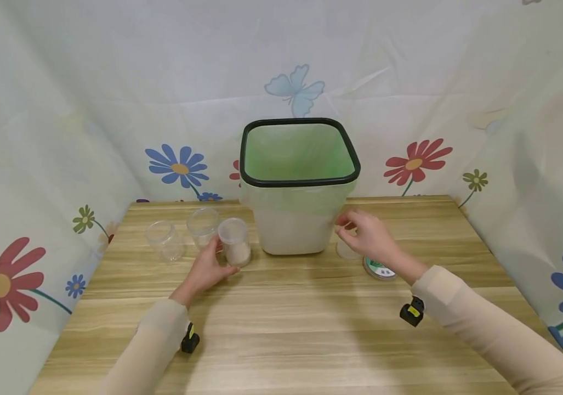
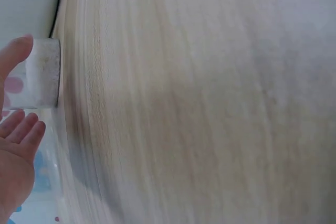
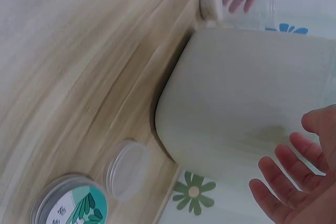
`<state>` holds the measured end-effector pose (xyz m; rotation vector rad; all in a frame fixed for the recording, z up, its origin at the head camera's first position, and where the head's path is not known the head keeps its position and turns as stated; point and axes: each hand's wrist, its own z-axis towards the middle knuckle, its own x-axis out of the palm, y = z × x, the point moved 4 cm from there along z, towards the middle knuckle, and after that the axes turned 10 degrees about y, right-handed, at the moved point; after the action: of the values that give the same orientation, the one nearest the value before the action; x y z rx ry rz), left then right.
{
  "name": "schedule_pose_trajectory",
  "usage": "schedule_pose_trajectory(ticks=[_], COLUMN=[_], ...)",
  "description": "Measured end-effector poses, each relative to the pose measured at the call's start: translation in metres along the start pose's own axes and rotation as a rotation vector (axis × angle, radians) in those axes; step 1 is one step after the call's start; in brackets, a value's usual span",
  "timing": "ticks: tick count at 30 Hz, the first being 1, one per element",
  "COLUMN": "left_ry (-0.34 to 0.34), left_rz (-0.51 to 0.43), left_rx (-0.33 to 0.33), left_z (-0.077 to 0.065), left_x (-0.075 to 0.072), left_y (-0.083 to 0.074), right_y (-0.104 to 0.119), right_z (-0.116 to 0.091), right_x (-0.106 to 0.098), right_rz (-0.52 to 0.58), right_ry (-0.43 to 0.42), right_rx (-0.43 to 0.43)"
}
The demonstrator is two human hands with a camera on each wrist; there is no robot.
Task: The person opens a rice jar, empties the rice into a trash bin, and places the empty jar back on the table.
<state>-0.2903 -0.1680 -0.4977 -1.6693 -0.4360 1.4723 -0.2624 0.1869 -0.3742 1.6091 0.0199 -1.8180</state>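
Note:
A clear jar with white contents in its lower part stands just left of the bin. My left hand is spread around its left and near side. In the left wrist view the thumb overlaps the jar, while the straight fingers lie off to its side. My right hand hovers by the bin's right side, its fingers loosely bent and holding nothing. Below that hand a clear round lid lies on the table, beside a round tin with a green and white label.
A tall pale bin with a black rim stands at the back middle. Two clear jars, a left one and a right one, stand on the wooden table. A flowered curtain hangs behind and at both sides.

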Motion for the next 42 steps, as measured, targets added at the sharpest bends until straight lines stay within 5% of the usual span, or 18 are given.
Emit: schedule_pose_trajectory(ticks=[15,26,42], left_ry=[0.012,-0.008,-0.01], left_rz=[-0.031,-0.067,0.003], left_rx=[0.036,0.005,-0.057], left_z=[0.011,0.014,0.008], left_x=[0.008,0.011,0.006], left_y=[0.003,0.003,-0.004], right_y=[0.029,0.037,0.042], right_z=[-0.004,-0.008,-0.012], right_x=[0.013,0.02,0.031], right_rz=[0.013,0.047,0.014], right_ry=[0.024,0.033,0.03], right_rx=[-0.084,-0.106,-0.141])
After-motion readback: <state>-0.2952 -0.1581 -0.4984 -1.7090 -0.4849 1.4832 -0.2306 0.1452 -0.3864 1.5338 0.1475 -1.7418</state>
